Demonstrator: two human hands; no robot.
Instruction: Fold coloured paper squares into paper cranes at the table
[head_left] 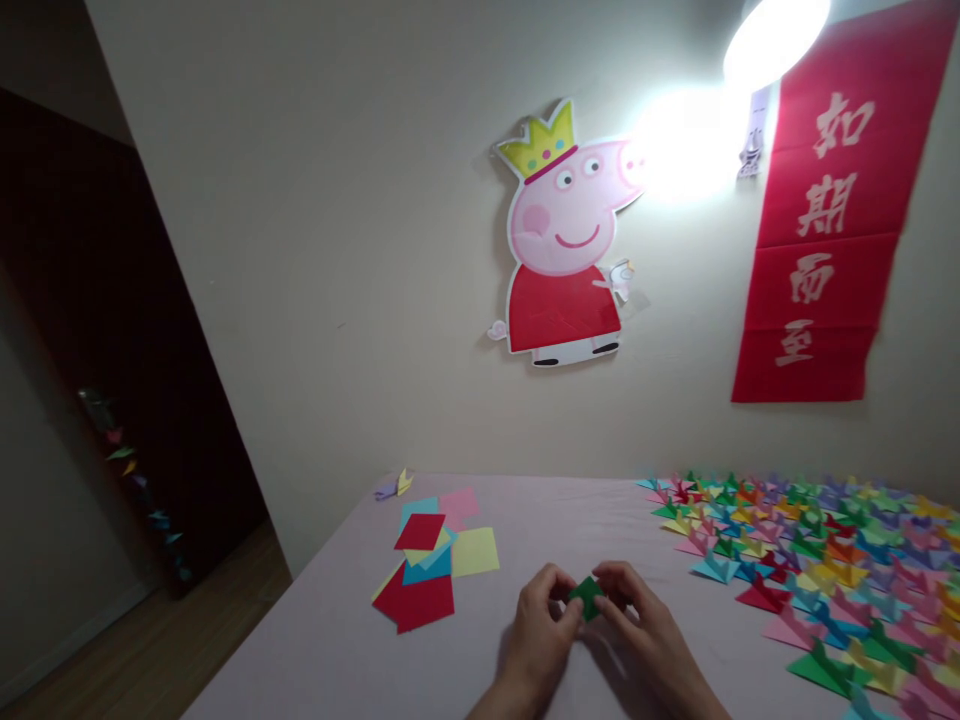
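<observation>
A small green piece of folded paper [587, 597] is held between both hands above the near part of the covered table [525, 525]. My left hand [541, 622] pinches its left side, thumb on top and fingers curled behind. On the other side, my right hand [643, 618] grips the paper the same way, with the thumb near its lower right edge. The paper looks like a diamond from here; its layers are too small to make out. Left of my hands lie loose square sheets, among them a red sheet [420, 602] and a pale yellow sheet [476, 552].
Many folded paper cranes [817, 570] in mixed colours cover the table's right side. Two more small folded papers [394, 486] sit at the far left corner. Behind the table, the wall bears a pig cutout [566, 240] and a red banner [825, 220]. A dark door [112, 330] stands left.
</observation>
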